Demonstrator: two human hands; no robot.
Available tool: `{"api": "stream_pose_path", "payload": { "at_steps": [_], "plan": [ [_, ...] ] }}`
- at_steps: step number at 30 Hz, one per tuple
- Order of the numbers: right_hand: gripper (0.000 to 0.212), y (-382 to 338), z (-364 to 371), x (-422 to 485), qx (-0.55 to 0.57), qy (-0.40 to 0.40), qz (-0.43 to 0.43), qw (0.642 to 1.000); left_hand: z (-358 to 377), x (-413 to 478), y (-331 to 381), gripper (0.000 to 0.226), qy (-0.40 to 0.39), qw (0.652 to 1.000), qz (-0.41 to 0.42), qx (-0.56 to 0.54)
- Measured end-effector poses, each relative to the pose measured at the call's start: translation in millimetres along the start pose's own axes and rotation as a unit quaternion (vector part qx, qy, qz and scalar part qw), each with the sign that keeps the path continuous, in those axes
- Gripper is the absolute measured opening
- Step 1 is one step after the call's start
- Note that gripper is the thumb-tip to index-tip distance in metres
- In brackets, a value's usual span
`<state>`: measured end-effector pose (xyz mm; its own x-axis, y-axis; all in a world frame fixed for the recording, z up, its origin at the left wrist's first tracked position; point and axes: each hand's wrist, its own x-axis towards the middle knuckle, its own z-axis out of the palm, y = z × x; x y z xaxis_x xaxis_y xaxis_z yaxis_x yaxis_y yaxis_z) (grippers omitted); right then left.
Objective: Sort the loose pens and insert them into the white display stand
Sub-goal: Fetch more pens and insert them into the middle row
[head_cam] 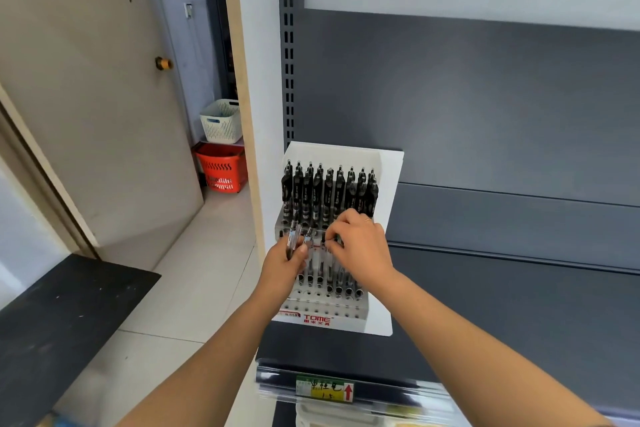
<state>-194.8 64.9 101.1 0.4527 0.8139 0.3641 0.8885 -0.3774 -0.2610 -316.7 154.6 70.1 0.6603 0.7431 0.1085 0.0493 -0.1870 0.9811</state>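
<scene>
The white display stand (389, 184) sits on a dark grey shelf, with several black pens (329, 191) upright in its back rows and more pens in a lower row. My left hand (282, 265) grips a small bunch of loose pens (294, 239) in front of the stand's left side, their tips pointing up. My right hand (360, 246) hovers over the middle rows with its fingers curled, pinching a pen (323, 240) at the holes. The front rows of holes (322, 305) above the red TOME label hold nothing.
The grey shelf (519, 305) stretches right of the stand, with a grey back panel behind. A price label strip (323, 390) runs along the shelf's front edge. To the left are a door, a white basket (221, 120) and a red basket (221, 166) on the floor.
</scene>
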Motion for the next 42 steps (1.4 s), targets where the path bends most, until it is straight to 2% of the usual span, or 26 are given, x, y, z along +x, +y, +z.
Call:
{"api": "stream_pose_path", "payload": {
  "at_steps": [7, 10, 14, 18, 20, 23, 26, 36, 42],
  "plan": [
    [0.013, 10, 0, -10, -0.006, -0.016, 0.004, 1.0, 9, -5, -3, 0.01, 0.001, 1.0, -0.01, 0.016],
    [0.021, 7, -5, -6, 0.007, -0.007, -0.004, 1.0, 10, -6, -3, 0.01, 0.003, 1.0, -0.011, 0.009],
    [0.027, -1, -18, 3, 0.159, -0.036, 0.024, 0.986, 11, -8, 2, 0.01, -0.001, 1.0, -0.018, -0.023],
    [0.011, -5, -23, 3, 0.252, -0.061, 0.049, 0.964, 14, -12, 6, 0.014, -0.027, 0.998, -0.03, -0.046],
    [0.008, -5, -24, 2, 0.264, -0.056, 0.05, 0.961, 14, -13, 8, 0.018, -0.007, 0.999, -0.019, -0.028],
    [0.01, -3, -27, 0, 0.239, -0.038, 0.039, 0.97, 12, -14, 9, 0.018, 0.042, 0.999, 0.001, -0.005],
    [0.011, -2, -27, -3, 0.185, -0.028, 0.02, 0.982, 10, -17, 7, 0.015, 0.075, 0.997, -0.012, 0.003],
    [0.02, -9, -15, -1, 0.071, 0.015, -0.024, 0.997, -1, -46, 7, 0.036, 0.055, 0.998, -0.01, 0.022],
    [0.015, -3, 3, -5, 0.022, -0.001, -0.036, 0.999, -5, -41, 5, 0.013, 0.033, 0.999, -0.022, -0.013]
  ]
}}
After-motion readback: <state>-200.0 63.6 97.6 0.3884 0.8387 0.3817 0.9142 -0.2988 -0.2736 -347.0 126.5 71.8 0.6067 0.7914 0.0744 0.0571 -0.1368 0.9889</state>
